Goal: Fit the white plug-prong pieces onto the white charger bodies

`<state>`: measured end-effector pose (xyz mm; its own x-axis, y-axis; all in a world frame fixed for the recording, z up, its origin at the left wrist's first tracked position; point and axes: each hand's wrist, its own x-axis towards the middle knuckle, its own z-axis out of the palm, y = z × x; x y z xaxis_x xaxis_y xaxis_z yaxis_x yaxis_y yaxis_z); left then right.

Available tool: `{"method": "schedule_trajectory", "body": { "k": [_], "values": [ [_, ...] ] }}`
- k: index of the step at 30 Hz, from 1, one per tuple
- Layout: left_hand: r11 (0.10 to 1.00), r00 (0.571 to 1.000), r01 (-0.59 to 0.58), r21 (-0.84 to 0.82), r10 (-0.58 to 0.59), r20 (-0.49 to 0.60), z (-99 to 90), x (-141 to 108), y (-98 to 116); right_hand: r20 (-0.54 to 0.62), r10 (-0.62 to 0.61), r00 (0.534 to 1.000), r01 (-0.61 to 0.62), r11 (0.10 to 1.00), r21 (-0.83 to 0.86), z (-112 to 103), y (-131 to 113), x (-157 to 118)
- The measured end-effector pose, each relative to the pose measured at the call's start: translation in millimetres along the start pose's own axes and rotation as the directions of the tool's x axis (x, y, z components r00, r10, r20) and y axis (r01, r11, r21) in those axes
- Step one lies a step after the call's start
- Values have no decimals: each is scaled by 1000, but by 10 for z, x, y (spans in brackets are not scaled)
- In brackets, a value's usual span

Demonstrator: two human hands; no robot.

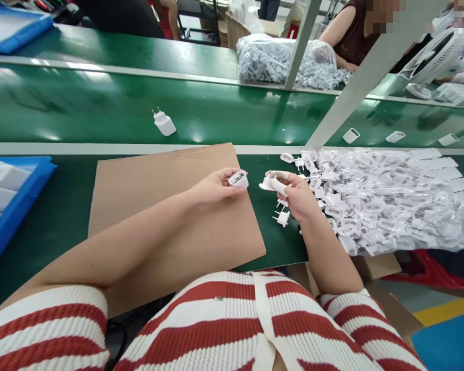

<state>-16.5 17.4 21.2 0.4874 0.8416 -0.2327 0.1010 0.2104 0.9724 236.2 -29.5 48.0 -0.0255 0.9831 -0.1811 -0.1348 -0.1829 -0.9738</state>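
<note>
Over the right edge of a cardboard sheet (150, 206), my left hand (220, 186) grips a white charger housing (238, 179), its open end facing up and toward my right hand. My right hand (290, 190), with white coverings on its fingers, pinches a white plug cap (268, 183) with pins. A small gap separates the cap from the housing. Loose plug caps (282, 218) lie on the green table just below my right hand. To its right spreads a clear plastic bag (394, 201) with many white plug parts.
A finished-looking white charger (164, 123) lies on the green conveyor (112, 111), with several housings farther right. A blue tray (23, 198) holding white pieces stands at left. A slanted metal post (344, 98) rises behind the bag. Across the belt, a person sits near another bag (266, 59).
</note>
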Motion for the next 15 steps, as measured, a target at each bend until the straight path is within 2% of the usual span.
{"method": "schedule_trajectory", "body": {
  "k": [3, 6, 8, 11, 15],
  "values": [
    [942, 979, -187, 278, 203, -30, 142, -232, -129, 35, 8, 999, -5, 997, -79, 60, -20, -68],
    [839, 935, -313, 444, 354, -9, 220, -310, -255, 109, 32, 994, -22, 996, -89, 143, -24, -108],
    [788, 913, -348, 508, 407, -5, 239, -307, -330, 135, 10, 991, 0, 997, -73, 199, -1, -109],
    [751, 893, -366, 550, 450, -20, 239, -263, -404, 105, -47, 993, 57, 993, -101, 258, 53, -98],
    [730, 875, -402, 554, 484, -2, 225, -207, -419, 86, -122, 989, 142, 948, -286, 259, 85, -137]
  ]
}}
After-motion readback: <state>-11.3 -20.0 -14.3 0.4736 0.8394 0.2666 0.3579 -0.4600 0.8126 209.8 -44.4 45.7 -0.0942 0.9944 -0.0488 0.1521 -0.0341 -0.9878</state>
